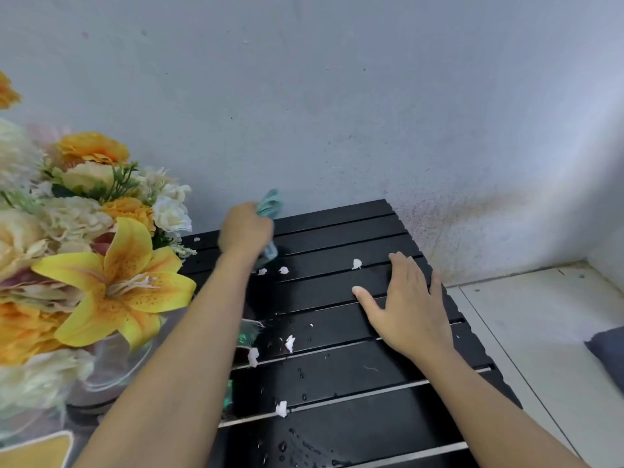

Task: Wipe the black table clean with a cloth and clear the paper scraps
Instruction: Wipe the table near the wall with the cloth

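A black slatted table [337,231] stands against the wall. My left hand [244,229] grips a teal cloth [269,205] near the table's far left, with cloth sticking out above and below the fist. My right hand [407,305] lies flat on the slats at the right, fingers straight. Several white paper scraps lie on the table: one [356,263] just beyond my right hand, two small ones [283,270] below the cloth, and more [289,343] in the middle and front [281,408]. Water droplets speckle the near slats.
A bouquet of yellow, orange and cream flowers [111,285] in a clear vase [111,369] fills the left side and overlaps the table's left edge. White floor tiles [540,315] lie to the right, with a dark cushion [607,352] at the frame's edge.
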